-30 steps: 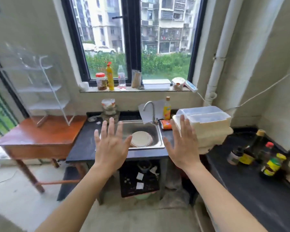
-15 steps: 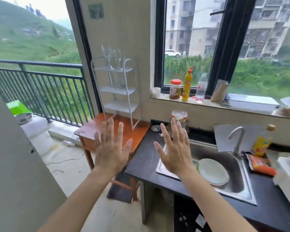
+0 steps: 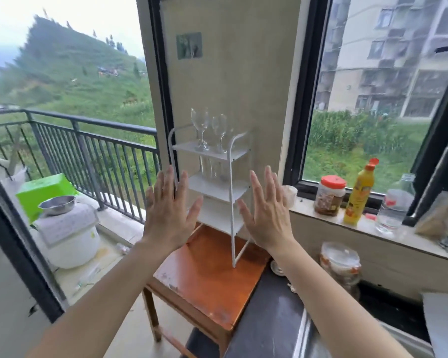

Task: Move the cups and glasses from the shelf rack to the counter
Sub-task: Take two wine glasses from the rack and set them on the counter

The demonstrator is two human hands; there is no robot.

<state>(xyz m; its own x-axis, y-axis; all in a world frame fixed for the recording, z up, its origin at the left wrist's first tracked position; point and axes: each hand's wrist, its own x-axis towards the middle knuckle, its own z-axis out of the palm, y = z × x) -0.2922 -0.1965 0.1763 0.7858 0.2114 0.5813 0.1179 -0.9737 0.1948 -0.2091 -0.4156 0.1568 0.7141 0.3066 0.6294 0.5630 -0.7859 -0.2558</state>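
Note:
A white three-tier shelf rack (image 3: pixel 232 195) stands on a small wooden table (image 3: pixel 204 277) against the wall. Two clear wine glasses (image 3: pixel 209 130) stand upright on its top tier. On the middle tier stand more clear glasses (image 3: pixel 212 167), blurred. The dark counter (image 3: pixel 272 321) runs to the right of the table. My left hand (image 3: pixel 170 215) and my right hand (image 3: pixel 265 215) are raised in front of the rack, fingers spread and straight, holding nothing and touching nothing.
On the window sill at right stand a red-lidded jar (image 3: pixel 330 195), a yellow bottle (image 3: pixel 360 192) and a clear bottle (image 3: pixel 396 202). A plastic jar (image 3: pixel 340 267) sits at the counter's back. On the balcony left are a white appliance (image 3: pixel 67 236) and a railing (image 3: pixel 93 148).
The view has swung left from the sink to the rack, which now stands straight ahead and closer. Both hands stay raised, spread and empty.

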